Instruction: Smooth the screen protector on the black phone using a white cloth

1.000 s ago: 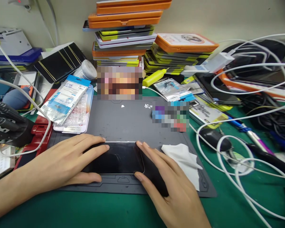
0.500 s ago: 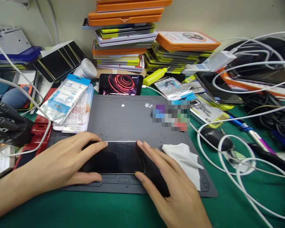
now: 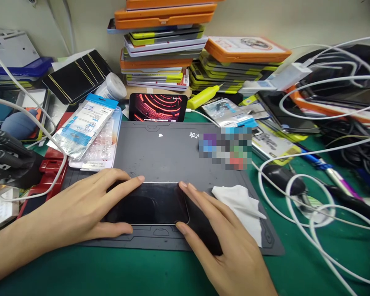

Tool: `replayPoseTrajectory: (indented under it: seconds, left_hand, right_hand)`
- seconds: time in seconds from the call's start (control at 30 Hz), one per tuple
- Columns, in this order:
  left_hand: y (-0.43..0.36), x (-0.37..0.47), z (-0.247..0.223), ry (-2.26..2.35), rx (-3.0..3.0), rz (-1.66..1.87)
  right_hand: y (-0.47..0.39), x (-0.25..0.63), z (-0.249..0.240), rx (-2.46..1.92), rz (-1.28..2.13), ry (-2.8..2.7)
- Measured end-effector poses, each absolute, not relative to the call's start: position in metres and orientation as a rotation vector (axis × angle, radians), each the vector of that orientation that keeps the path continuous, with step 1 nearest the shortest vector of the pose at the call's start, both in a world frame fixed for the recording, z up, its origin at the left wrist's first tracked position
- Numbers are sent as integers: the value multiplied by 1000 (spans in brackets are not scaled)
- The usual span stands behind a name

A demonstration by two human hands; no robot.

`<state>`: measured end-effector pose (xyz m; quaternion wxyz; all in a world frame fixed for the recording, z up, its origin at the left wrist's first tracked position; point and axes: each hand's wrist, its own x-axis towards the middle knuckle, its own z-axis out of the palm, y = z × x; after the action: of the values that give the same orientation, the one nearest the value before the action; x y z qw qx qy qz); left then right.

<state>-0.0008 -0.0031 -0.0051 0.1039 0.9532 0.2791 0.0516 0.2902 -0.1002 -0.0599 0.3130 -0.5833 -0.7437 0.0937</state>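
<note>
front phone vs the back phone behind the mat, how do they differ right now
The front phone has a dark screen, while the back phone shows a glowing red picture. The left hand and right hand are on the front phone; neither touches the back phone. A white cable meets the back phone's right end; none shows at the front phone. Both lie with their long sides running left to right.

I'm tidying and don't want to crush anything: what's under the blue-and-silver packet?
Under the blue-and-silver packet, clear bumpy plastic and a pale flat case stick out. Whatever lies beneath its middle is hidden.
</note>
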Motion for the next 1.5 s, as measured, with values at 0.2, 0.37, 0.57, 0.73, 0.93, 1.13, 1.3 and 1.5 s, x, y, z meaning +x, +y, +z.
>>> replayPoseTrajectory:
  seconds: [0.2,0.37,0.57,0.73,0.93,1.13,1.3,1.5]
  left_hand:
    - [-3,0,-6,811,2820,177]
    - [-3,-1,-6,799,2837,173]
    - [-2,-1,-6,783,2848,180]
    - [-2,0,-6,784,2861,181]
    - [-1,0,-6,774,2867,176]
    - [-2,-1,-6,789,2828,195]
    - [-3,-1,-6,793,2803,196]
    - [-2,0,-6,803,2771,235]
  right_hand:
    - [-100,289,-60,-1544,258,-1956]
    - [-100,289,-59,-1535,262,-1954]
    - [-100,289,-58,-1530,268,-1952]
    - [-101,289,-58,-1529,273,-1925]
    - [-101,287,-58,-1543,247,-1902]
    - [-102,287,-56,-1551,250,-1888]
    - [-103,286,-55,-1562,260,-1898]
    - [-102,288,-56,-1551,264,-1918]
